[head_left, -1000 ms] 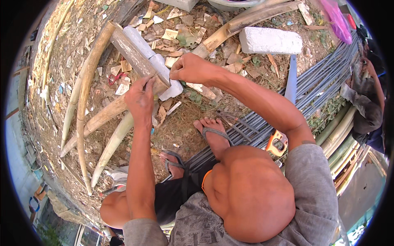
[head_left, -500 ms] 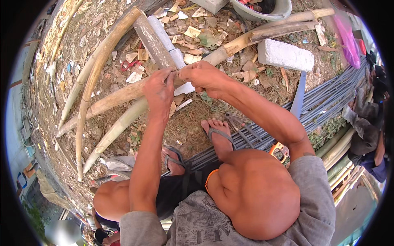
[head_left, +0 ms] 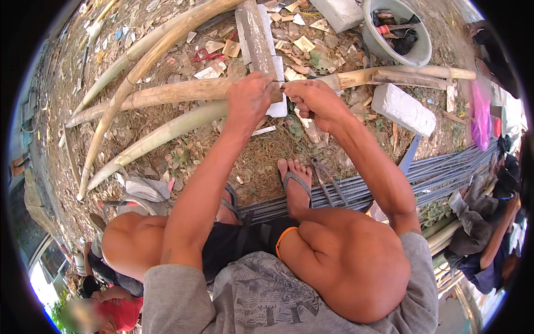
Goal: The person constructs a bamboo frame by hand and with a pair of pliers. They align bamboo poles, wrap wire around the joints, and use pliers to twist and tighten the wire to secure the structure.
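"What blocks you?"
"Left of my left hand (head_left: 248, 106), a pole (head_left: 167, 94); ahead, the plank (head_left: 258, 42); right of my right hand (head_left: 320, 104), the white block (head_left: 403, 108)."
"Any room?"
"Yes — toward my foot (head_left: 296, 185), over dry grass (head_left: 260, 155) between my forearms (head_left: 196, 192)."

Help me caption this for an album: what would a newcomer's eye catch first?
Probably the left hand and right hand, close together above centre, by the near end of a weathered board. Next, bamboo poles spreading across the left and bright pink plastic near the right edge.
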Demonstrator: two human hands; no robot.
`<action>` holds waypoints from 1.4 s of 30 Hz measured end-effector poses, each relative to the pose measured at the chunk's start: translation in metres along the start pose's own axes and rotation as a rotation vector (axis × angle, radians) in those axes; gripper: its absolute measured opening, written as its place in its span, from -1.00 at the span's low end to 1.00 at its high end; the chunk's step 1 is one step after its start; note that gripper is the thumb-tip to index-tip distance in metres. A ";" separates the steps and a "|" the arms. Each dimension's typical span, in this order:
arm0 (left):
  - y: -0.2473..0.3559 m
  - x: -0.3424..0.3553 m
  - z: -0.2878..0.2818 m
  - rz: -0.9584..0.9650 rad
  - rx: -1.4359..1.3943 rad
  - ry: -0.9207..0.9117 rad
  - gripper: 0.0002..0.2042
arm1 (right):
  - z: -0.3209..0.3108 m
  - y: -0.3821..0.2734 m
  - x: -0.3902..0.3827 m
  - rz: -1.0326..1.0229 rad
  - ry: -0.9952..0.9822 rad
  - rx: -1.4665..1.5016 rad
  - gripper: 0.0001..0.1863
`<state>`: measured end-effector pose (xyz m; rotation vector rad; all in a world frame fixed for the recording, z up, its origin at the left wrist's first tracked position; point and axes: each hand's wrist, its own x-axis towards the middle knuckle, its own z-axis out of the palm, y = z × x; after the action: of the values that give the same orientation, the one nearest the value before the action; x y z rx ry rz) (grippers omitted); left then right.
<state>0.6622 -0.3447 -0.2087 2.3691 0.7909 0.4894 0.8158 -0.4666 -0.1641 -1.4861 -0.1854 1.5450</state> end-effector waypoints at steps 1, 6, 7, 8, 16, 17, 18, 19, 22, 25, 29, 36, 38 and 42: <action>-0.001 0.000 -0.001 0.005 0.018 -0.028 -0.82 | -0.001 0.002 0.000 -0.031 0.016 -0.076 -0.79; -0.005 0.003 -0.002 0.017 0.007 -0.066 -0.83 | 0.002 -0.010 -0.004 -0.499 0.177 -0.966 -0.71; -0.007 0.002 -0.003 0.024 -0.003 -0.054 -0.83 | 0.008 -0.018 -0.008 -0.584 0.167 -1.184 -0.71; -0.010 0.001 -0.004 0.030 -0.013 -0.043 -0.84 | 0.012 -0.020 -0.004 -0.605 0.144 -1.260 -0.71; -0.004 -0.007 -0.005 0.060 0.015 -0.088 -0.83 | 0.006 -0.041 0.015 -0.800 0.043 -1.520 -0.86; -0.003 -0.009 -0.006 0.088 -0.015 -0.083 -0.80 | 0.008 -0.044 0.017 -0.810 0.017 -1.609 -0.88; -0.003 -0.011 -0.005 0.089 -0.017 -0.081 -0.80 | 0.008 -0.045 0.020 -0.810 0.018 -1.612 -0.88; -0.002 -0.014 -0.005 0.155 -0.007 -0.026 -0.77 | 0.008 -0.048 0.024 -0.904 -0.010 -1.620 -0.90; -0.006 -0.019 -0.004 0.200 -0.044 -0.008 -0.74 | 0.014 -0.054 0.031 -0.993 -0.055 -1.647 -0.90; -0.007 -0.018 -0.003 0.170 -0.110 -0.040 -0.72 | 0.013 -0.059 0.039 -0.923 -0.086 -1.693 -0.89; -0.005 -0.011 -0.004 0.126 -0.167 -0.108 -0.72 | 0.002 -0.059 0.036 -0.813 -0.067 -1.787 -0.85; -0.027 -0.009 0.004 0.212 -0.129 -0.054 -0.61 | -0.005 -0.035 -0.015 -0.673 0.053 -1.566 -0.84; -0.034 -0.008 0.004 0.268 -0.118 0.011 -0.61 | 0.005 -0.009 -0.043 -0.619 0.040 -1.511 -0.83; -0.016 -0.008 -0.006 0.075 -0.151 -0.114 -0.61 | 0.014 0.015 -0.044 -0.652 0.069 -1.429 -0.83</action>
<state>0.6466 -0.3369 -0.2158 2.2705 0.5951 0.4252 0.7882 -0.4984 -0.1398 -2.1246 -1.8095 0.6944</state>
